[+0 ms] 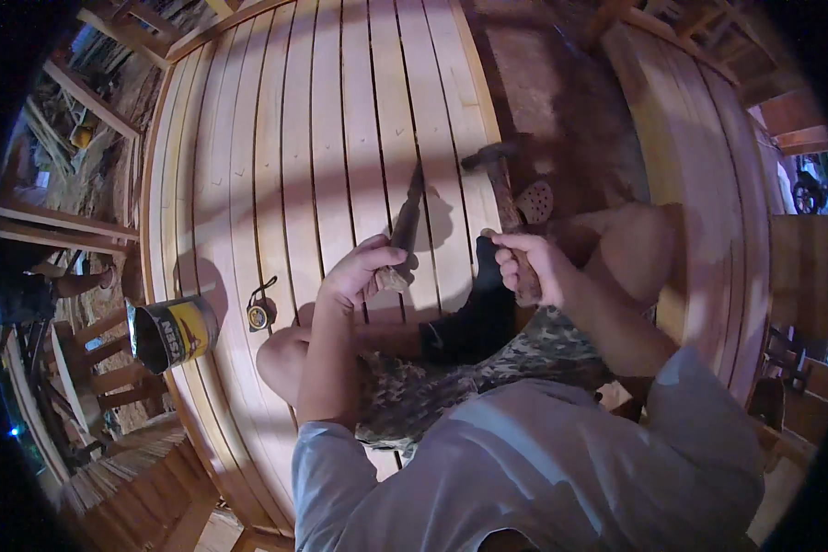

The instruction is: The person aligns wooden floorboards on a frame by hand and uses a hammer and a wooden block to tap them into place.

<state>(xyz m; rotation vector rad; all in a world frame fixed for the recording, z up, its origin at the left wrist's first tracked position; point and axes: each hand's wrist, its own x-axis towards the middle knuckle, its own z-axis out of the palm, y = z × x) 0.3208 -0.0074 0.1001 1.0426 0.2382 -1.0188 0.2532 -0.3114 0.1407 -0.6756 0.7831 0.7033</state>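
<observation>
My left hand [370, 270] is closed around a dark, tapered chisel-like tool [408, 212] with a pale, worn butt, its point angled away from me over the slatted wooden platform [304, 110]. Its shadow falls on the slats. In my right hand [534, 262] is a hammer [488, 156], gripped by its wooden handle, head raised near the platform's right edge. I sit on the slats with crossed legs; one black-socked foot [469, 317] lies between my hands. A small tape measure [258, 316] with a dark strap rests left of my left hand.
An open metal can [193, 329] with a yellow label stands on the platform's left side. Beyond it are timber frames [92, 101] and part of another person [23, 285]. At right, a perforated clog [535, 200] rests on the floor beside a second wooden bench [704, 156].
</observation>
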